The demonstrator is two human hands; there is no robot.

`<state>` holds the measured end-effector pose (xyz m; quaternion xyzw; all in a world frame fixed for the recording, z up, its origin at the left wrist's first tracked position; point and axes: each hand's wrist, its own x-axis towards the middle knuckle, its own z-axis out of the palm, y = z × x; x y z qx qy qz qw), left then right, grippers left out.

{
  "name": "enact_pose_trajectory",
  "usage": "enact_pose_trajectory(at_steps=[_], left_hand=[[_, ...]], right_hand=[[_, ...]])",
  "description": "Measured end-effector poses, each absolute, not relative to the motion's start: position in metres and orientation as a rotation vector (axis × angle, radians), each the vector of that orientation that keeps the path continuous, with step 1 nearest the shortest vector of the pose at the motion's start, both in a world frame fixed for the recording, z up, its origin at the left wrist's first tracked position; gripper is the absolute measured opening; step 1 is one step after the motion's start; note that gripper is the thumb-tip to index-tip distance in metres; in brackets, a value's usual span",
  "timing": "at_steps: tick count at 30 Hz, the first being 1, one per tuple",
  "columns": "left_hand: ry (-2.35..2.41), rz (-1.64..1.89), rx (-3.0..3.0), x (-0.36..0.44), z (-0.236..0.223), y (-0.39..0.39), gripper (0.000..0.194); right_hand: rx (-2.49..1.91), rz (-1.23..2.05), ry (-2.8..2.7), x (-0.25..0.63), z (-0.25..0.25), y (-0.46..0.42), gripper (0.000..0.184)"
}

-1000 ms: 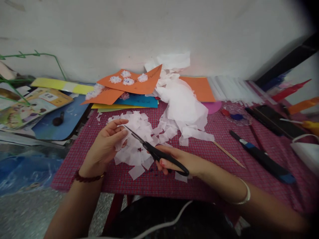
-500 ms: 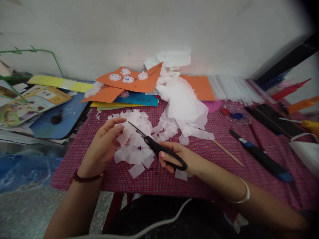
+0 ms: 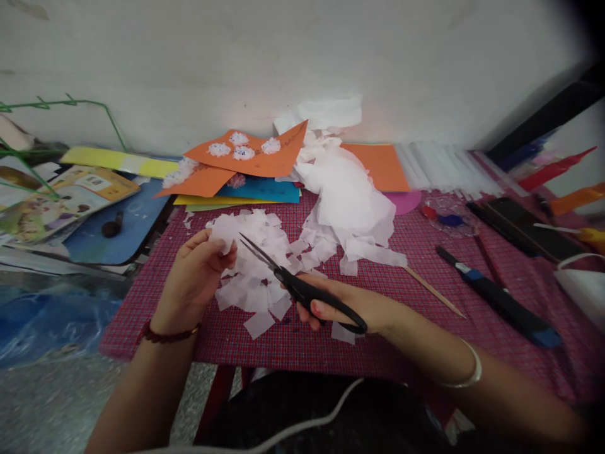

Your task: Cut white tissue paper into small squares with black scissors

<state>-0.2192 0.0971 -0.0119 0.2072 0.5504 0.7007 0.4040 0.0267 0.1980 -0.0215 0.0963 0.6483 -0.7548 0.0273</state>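
Head cam: left hand (image 3: pixel 196 271) pinches a thin paper scrap (image 3: pixel 223 231) by the pile (image 3: pixel 241 291) on the surface (image 3: pixel 307 350); right hand (image 3: pixel 340 301) has fingers wrapped around scissors (image 3: pixel 305 292), blades parted. They're close to the left fingers, so one slip could nick skin.

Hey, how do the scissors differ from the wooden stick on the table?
The scissors are black with two dark metal blades, slightly parted; the wooden stick is one light brown piece. The scissors are in the right hand, while the stick lies on the checked cloth. Both are long and narrow.
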Motion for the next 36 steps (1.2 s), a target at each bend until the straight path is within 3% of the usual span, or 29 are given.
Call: enact_pose_trajectory(at_steps=[10, 19, 25, 32, 36], left_hand=[[1.39, 1.395, 0.724, -0.216, -0.016, 0.097, 0.015], [1.392, 1.483, 0.642, -0.213, -0.018, 0.098, 0.013], [1.266, 1.953, 0.325, -0.216, -0.012, 0.1, 0.011], [1.102, 1.736, 0.443, -0.216, -0.014, 0.097, 0.014], [1.006, 1.589, 0.59, -0.216, -0.014, 0.094, 0.029]], right_hand=[[0.357, -2.423, 1.904, 0.023, -0.025, 0.194, 0.059], [0.386, -2.542, 1.808, 0.025, -0.033, 0.191, 0.061], [0.279, -2.913, 0.994, 0.022, -0.058, 0.187, 0.075], [0.098, -2.903, 1.006, 0.024, -0.061, 0.187, 0.074], [0.046, -2.88, 0.958, 0.024, -0.061, 0.186, 0.077]])
